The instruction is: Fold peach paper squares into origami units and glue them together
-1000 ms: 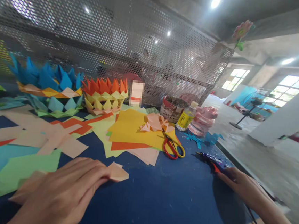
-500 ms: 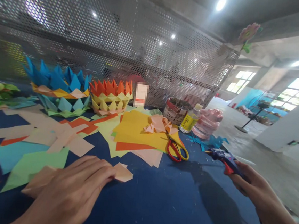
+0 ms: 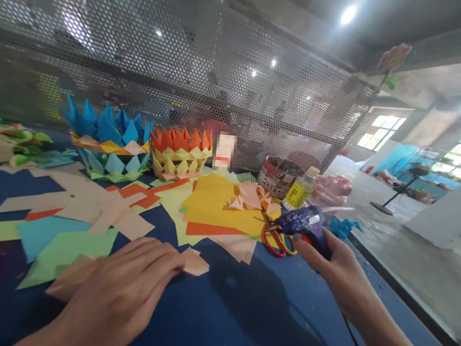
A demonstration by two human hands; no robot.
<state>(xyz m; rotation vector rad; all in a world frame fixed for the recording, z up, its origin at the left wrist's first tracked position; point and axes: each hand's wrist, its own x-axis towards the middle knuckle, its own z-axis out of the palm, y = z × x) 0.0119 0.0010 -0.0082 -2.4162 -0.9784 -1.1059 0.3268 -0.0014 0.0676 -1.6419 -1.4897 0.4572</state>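
My left hand [image 3: 123, 287] lies flat, fingers stretched out, pressing a folded peach paper piece [image 3: 195, 262] onto the dark blue table [image 3: 250, 315]. My right hand [image 3: 337, 268] grips a dark blue glue gun [image 3: 303, 222] and holds it in the air above the table, nozzle pointing left, over the red and yellow scissors [image 3: 275, 240]. A black cord runs down from the gun along my forearm.
Yellow, orange and peach paper sheets [image 3: 215, 206] and small folded peach pieces [image 3: 252, 195] lie in the middle. Blue [image 3: 105, 130] and orange-yellow [image 3: 181, 150] origami baskets stand at the back. A woven cup [image 3: 278, 176], a yellow bottle [image 3: 301, 190] and a pink container [image 3: 334, 187] are at the right. A perforated metal screen stands behind.
My right hand has lifted the glue gun off the table at the right and carried it left and up, over the scissors. My left hand has stayed on the paper piece.
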